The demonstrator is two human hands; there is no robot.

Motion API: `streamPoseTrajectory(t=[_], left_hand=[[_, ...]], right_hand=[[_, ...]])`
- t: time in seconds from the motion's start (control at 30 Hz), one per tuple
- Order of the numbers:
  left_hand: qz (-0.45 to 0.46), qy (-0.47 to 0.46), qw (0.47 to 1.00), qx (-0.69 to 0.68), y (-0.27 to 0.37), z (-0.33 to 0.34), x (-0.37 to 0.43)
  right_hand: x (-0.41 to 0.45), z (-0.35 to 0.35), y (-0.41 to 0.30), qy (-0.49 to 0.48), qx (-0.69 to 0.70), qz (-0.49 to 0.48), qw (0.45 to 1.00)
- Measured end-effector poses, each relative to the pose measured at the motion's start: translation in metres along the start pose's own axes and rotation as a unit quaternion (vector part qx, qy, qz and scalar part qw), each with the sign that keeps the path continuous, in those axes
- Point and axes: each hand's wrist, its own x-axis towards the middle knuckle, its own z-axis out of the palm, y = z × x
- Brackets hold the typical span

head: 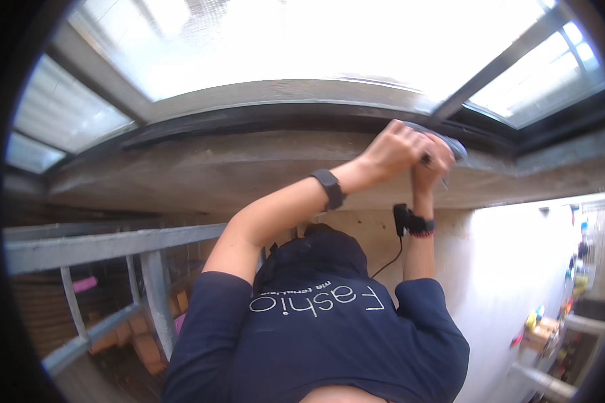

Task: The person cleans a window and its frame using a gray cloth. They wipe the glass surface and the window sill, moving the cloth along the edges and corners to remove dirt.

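Both my hands are together at the window's lower frame, right of centre. My left hand (pixel 399 150), with a dark band on its wrist, has its fingers curled against a crumpled grey-blue cloth (pixel 458 147). Beside it and touching it, my right hand (pixel 437 157) is closed around the same cloth, part of which sticks out past the knuckles. A small dark thing shows between the hands; blur hides what it is. On my right wrist are a dark strap with a black device (pixel 400 219) and a cable, and a red-and-black bracelet.
The window frame (pixel 282 93) curves across the top over a brown ledge (pixel 282 151). At left stands a grey metal railing (pixel 121 244), with boxes (pixel 146 350) beyond and below it. A pale wall (pixel 489 282) lies at right, with a cardboard box (pixel 537 338) and mixed goods farther off.
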Motion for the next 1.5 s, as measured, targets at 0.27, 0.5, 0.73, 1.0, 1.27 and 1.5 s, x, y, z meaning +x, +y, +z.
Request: streamPoseTrajectory(t=[0.27,0.5,0.73,1.0,1.27,1.5], left_hand=[[-0.068,-0.016,0.997,0.019,-0.019,-0.007,0.012],[-0.093,0.004,0.996,0.017,-0.025,-0.003,0.009],[-0.169,0.039,0.984,-0.033,-0.037,-0.024,-0.011],[-0.298,0.091,0.95,-0.028,-0.065,-0.084,-0.079],[-0.453,0.115,0.882,0.064,-0.083,-0.146,-0.132],[-0.498,0.103,0.854,0.106,-0.091,-0.16,-0.127]], right_hand=[[0.013,0.036,0.003,0.053,-0.027,0.034,0.998],[0.009,0.047,0.002,0.049,-0.02,0.069,0.996],[0.027,0.045,-0.032,-0.036,-0.019,0.047,0.998],[0.029,0.084,-0.126,-0.077,0.016,-0.027,0.997],[0.03,0.132,-0.215,-0.127,0.114,-0.102,0.98],[0.035,0.149,-0.241,-0.135,0.181,-0.111,0.968]])
